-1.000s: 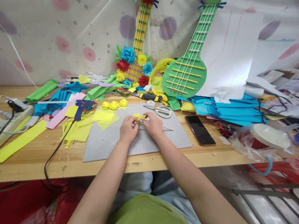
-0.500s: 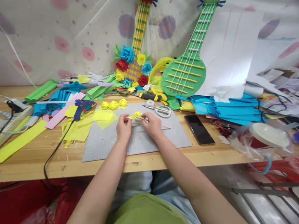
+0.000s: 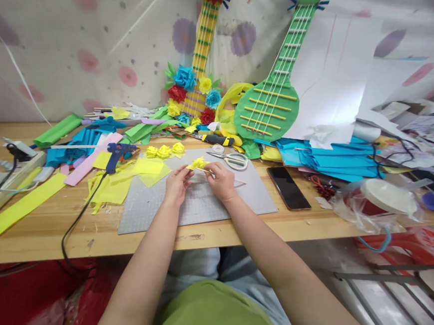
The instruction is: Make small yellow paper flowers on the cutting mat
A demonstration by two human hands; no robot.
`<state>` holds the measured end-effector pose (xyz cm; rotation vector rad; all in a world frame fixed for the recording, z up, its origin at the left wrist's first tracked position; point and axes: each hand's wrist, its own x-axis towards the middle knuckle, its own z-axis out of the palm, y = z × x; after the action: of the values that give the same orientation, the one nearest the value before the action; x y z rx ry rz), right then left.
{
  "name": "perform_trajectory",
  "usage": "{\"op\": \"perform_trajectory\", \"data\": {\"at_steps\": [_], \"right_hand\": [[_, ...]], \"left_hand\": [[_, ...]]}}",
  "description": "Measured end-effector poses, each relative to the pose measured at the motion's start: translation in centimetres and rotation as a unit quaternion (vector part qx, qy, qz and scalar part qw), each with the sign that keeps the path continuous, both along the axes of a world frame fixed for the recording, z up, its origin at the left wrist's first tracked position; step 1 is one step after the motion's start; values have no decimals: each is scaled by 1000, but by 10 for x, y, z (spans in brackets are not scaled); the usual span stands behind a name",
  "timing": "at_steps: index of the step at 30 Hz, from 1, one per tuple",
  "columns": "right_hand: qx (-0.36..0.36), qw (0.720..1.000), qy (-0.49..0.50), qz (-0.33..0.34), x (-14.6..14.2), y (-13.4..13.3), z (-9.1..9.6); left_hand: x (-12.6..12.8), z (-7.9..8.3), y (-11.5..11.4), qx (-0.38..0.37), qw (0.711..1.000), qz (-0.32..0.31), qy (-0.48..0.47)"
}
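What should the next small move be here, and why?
Perhaps the right hand should turn the thin stick slightly while the left hand steadies the yellow paper: the right hand pinches the stick, the bunched paper lies between the hands, and the left hand is at its edge.

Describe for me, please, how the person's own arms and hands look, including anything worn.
The left arm and right arm show no sleeves. The left hand and right hand wear no gloves, and no watch shows on either arm; rings would be too small to tell. A green top shows between the arms.
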<state>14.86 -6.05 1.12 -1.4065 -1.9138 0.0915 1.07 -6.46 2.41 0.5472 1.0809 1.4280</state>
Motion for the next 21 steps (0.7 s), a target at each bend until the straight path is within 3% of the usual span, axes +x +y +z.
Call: {"op": "perform_trajectory", "data": {"at_steps": [6,12,21], "right_hand": [[6,1000,-11,11,1,0,1],[-6,999,-39,33,0,-3,6],[-1,998,-43,43,0,-3,4]], "left_hand": [[0,4,0,-27,999,-6,-23],[5,-4,2,35,995,56,71],[10,-8,5,67,991,69,94]]}}
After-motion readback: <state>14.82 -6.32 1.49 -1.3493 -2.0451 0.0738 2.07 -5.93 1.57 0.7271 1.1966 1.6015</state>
